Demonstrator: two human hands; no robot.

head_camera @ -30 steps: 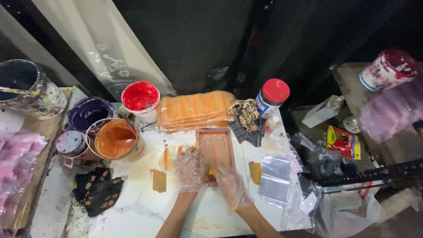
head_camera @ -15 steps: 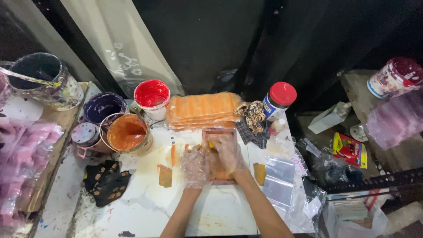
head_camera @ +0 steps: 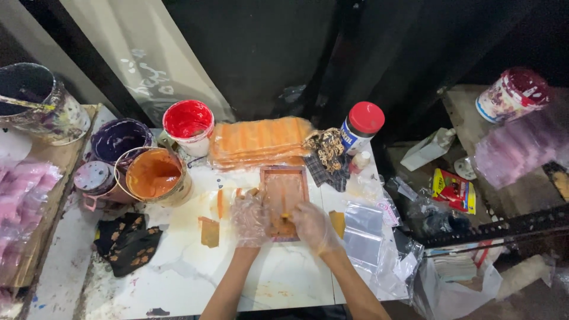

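Note:
Both of my hands wear clear plastic gloves. A small rectangular frame point(head_camera: 283, 188) smeared with orange paint lies on the white table point(head_camera: 195, 269). My left hand point(head_camera: 250, 219) grips the frame's near left edge. My right hand point(head_camera: 312, 227) is at the frame's near end, closed on a small orange-coated scraper point(head_camera: 284, 224) that presses on the frame. A stack of orange-printed clear bags point(head_camera: 261, 141) lies just beyond the frame.
Open paint tubs stand at the left: orange point(head_camera: 153, 175), red point(head_camera: 188, 123) and purple point(head_camera: 121, 139). A red-lidded jar point(head_camera: 361, 125) and a patterned rag point(head_camera: 325, 151) are at the right. Clear bags point(head_camera: 363, 231) lie beside my right hand. A dark cloth point(head_camera: 127, 240) and an orange card point(head_camera: 209, 232) lie at the left.
My right hand went up over the frame, then drew back to its near end. My left hand stayed at the frame's left edge. The camera view shifted slightly.

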